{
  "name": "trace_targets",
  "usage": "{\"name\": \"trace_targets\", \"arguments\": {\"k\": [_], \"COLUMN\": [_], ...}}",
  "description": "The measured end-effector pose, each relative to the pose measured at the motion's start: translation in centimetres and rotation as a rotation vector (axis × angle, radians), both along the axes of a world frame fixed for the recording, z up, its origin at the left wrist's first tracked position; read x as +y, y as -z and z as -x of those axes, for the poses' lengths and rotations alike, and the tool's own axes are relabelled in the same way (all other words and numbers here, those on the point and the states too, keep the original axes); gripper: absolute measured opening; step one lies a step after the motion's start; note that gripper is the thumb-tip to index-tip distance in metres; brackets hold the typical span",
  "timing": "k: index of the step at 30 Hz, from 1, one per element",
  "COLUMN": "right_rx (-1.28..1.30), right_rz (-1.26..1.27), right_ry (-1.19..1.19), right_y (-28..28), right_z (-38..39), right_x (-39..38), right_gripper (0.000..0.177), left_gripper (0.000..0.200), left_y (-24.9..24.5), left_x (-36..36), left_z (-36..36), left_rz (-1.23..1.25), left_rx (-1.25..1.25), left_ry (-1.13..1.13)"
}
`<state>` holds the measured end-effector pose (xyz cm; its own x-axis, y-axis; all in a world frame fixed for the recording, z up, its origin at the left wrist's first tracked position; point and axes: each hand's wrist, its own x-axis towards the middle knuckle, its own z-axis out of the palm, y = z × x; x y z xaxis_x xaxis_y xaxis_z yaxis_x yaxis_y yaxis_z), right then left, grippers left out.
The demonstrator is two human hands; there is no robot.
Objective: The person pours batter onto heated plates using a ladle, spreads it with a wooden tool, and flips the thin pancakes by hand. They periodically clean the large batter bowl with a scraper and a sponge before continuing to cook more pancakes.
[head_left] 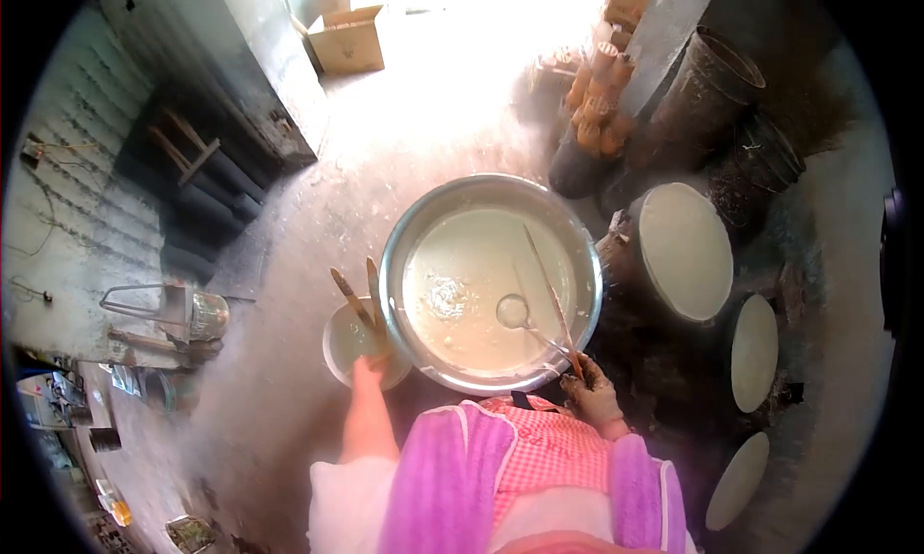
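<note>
Purple cloth [448,477] and a red checked apron [551,453] lay nearest the camera, at the bottom of the frame. Just beyond, right of lower centre, the right hand [594,392], coated in pale residue, was closed around a thin stick [546,281] and, it seemed, the handle of a ladle [513,310]. Both reached over the pale liquid [472,342] in the wide metal basin [393,340] at centre frame. Left of it, the left hand [370,364] was at a small bucket [330,347], beside two brown sticks [352,298]; whether its fingers gripped them, I could not tell. The work in hand looked like handling the liquid with ladle and stick. Any further move called for a steady right grip, keeping the ladle level and clear of the basin's rim.
</note>
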<state>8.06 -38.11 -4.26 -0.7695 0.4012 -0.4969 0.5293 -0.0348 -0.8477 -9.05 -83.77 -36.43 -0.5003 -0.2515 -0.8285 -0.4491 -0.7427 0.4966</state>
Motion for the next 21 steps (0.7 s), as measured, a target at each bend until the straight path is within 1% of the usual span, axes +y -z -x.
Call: {"name": "trace_targets", "arguments": {"k": [1, 2, 4, 5, 6, 8, 9, 10, 12, 13, 14, 16, 17, 19, 21], "right_rx": [0.055, 0.081, 0.240, 0.140, 0.229, 0.208, 0.227, 0.236, 0.196, 0.228, 0.219, 0.198, 0.198, 0.180, 0.186], "right_rz": [0.038, 0.047, 0.106, 0.212, 0.244, 0.232, 0.263, 0.282, 0.371, 0.426, 0.426, 0.472, 0.471, 0.451, 0.477], "right_ry": [0.035, 0.033, 0.050, 0.058, 0.095, 0.031, 0.048, 0.049, 0.069, 0.064, 0.074, 0.132, 0.127, 0.093, 0.066], "right_y": [0.3, 0.6, 0.4, -1.3, -0.2, 0.8, 1.9, 1.2, 0.4, 1.0, 0.8, -0.1, -1.3, -0.2, 0.6], "right_z": [-0.7, -1.4, -3.2, -3.7, -4.0, -4.5, -4.5, -4.4, -4.2, -3.9, -3.5, -1.5, -0.8, 0.6, 2.1], "right_x": [0.3, 0.7, 1.6, 1.8, 2.0, 2.8, 2.8, 2.5, 2.0, 2.1, 2.0, 2.0, 2.0, 2.4, 2.3], "right_gripper": [0.057, 0.057, 0.060, 0.061, 0.062, 0.063, 0.063, 0.062, 0.060, 0.060, 0.060, 0.060, 0.059, 0.059, 0.058], "left_gripper": [0.029, 0.027, 0.026, 0.025, 0.025, 0.021, 0.016, 0.016, 0.014, 0.014, 0.014, 0.016, 0.016, 0.024, 0.028], "left_y": [-3.8, -5.6, -7.6, -8.6, -9.4, -15.8, -16.6, -17.6, -18.2, -18.3, -18.6, -18.8, -18.6, -18.3, -19.1], "left_x": [0.8, 1.3, 0.7, 0.9, 1.5, 3.4, 3.5, 3.2, 3.4, 3.6, 4.3, 7.0, 8.5, 11.9, 15.5], "left_z": [0.2, -0.2, -1.7, -3.1, -4.9, -4.9, -4.8, -5.0, -4.6, -4.1, -3.3, -0.7, 0.6, 2.9, 3.4], "left_rz": [0.012, 0.026, 0.083, 0.134, 0.135, 0.023, -0.040, -0.010, -0.031, -0.057, -0.057, -0.091, -0.104, -0.302, -0.329], "left_rx": [-0.003, -0.047, 0.012, 0.045, 0.053, 0.199, 0.221, 0.222, 0.256, 0.311, 0.300, 0.381, 0.369, 0.532, 0.487], "left_ry": [-0.053, -0.155, -0.117, -0.083, -0.094, -0.206, -0.239, -0.238, -0.179, -0.098, -0.091, 0.020, 0.016, 0.138, 0.212]}}
